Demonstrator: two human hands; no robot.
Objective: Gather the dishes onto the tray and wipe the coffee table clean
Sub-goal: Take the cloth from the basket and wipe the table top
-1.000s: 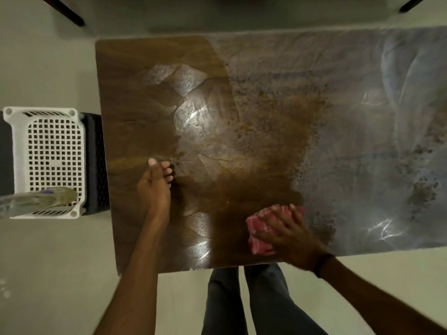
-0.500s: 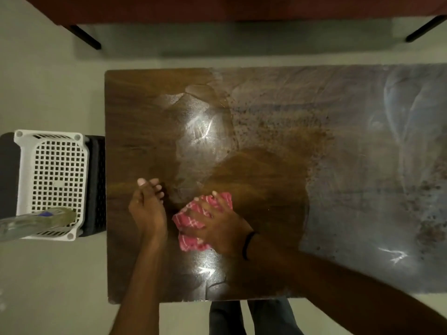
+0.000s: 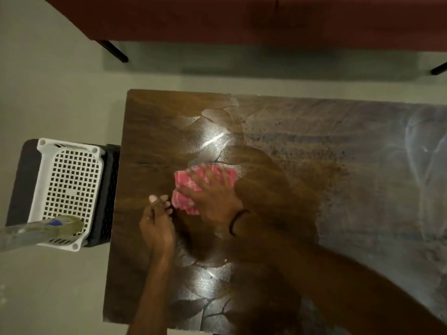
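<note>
A dark wooden coffee table (image 3: 278,170) fills the middle of the view; its right part is hazy with a greyish film and dark specks. My right hand (image 3: 212,197) presses flat on a pink cloth (image 3: 187,183) left of the table's middle, blurred by motion. My left hand (image 3: 157,226) rests on the tabletop just left of the cloth, fingers loosely together, holding nothing. A white perforated tray (image 3: 70,189) stands on a black stand left of the table. No dishes show on the table.
A clear plastic bottle (image 3: 41,232) pokes in from the left edge over the tray's near corner. A dark red sofa (image 3: 242,18) with black legs runs along the far side. Pale floor surrounds the table. My legs are hidden below the near edge.
My right hand has swept the pink cloth from the near edge leftward and then away from me. The view has tilted up, showing the sofa. My left hand has stayed in place.
</note>
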